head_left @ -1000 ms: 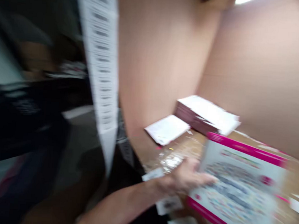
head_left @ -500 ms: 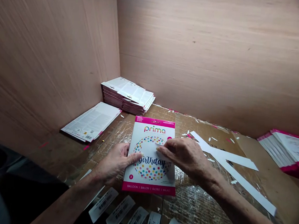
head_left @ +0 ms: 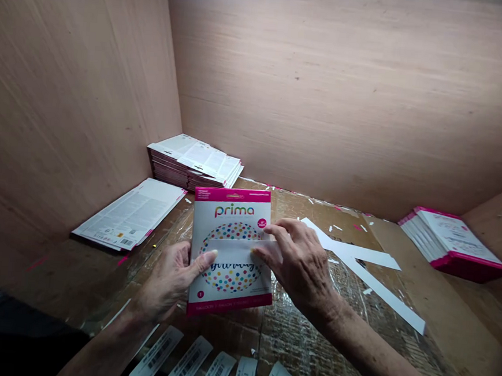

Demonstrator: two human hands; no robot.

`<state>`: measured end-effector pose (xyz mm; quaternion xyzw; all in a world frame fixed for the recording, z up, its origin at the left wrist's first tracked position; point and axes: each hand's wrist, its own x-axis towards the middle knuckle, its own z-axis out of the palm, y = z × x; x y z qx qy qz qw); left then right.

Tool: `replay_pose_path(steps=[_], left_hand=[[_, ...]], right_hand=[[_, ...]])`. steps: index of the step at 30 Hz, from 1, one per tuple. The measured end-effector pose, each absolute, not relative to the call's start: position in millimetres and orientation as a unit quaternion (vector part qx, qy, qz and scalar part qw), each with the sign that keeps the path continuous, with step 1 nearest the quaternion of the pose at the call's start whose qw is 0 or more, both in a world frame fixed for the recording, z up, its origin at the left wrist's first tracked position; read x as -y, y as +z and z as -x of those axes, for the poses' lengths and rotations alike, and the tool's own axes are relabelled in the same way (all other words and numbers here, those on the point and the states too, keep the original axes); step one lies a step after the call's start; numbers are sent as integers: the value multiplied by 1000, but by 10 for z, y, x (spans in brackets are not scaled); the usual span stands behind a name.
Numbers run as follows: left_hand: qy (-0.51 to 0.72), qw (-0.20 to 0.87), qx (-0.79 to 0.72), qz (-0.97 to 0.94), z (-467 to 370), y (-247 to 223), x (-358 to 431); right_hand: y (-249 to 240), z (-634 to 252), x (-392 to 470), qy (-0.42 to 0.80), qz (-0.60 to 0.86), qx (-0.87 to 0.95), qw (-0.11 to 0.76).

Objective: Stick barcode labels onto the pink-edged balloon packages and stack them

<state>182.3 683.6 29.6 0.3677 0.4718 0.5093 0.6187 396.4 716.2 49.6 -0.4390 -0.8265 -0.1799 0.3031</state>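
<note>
A balloon package [head_left: 230,288], white with pink bands and colourful dots, is held tilted up in front of me. My left hand [head_left: 174,277] grips its left edge, thumb on the front face. My right hand [head_left: 299,264] pinches a blank white strip [head_left: 233,250] that lies across the middle of the front and covers part of the printed lettering. Whether the strip is stuck to the package or only resting against it, I cannot tell. Below the package, several barcode labels [head_left: 187,362] hang in a row along the near edge.
Wooden panels [head_left: 328,90] enclose the cardboard-covered table [head_left: 309,337]. A package stack [head_left: 201,161] stands in the back left corner, with more packages [head_left: 131,213] before it. Another package pile [head_left: 459,239] leans at the right. Long white paper strips [head_left: 382,291] and small scraps lie about.
The view has shifted right. My right hand has drawn back slightly from the package's face, and the white strip now shows stretched across its front. The package is tilted a little differently.
</note>
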Motion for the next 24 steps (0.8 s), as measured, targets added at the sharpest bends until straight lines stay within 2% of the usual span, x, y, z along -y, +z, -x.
replay_pose_path(steps=[2,5,16,20,24], left_hand=[[512,608,-478,-372,-1824,302,-6826],[519,610,-454,-390,-1855,313,-6823],[490,617,-472,-396,-1971,261,-6856],[504,600,-468,-408,-1981,282,-6864],[511,562,-486,-433,-1991,276,-6826]], right_hand=[[456,-4068,-7130,-239,443,791,348],[391,-4195,-7085,-230,464,783,346],[196,-4231,-7041,21,493,750,440],[223,-4188,-7038,246,494,672,494],[216,-4148,-7013,460,417,591,516]])
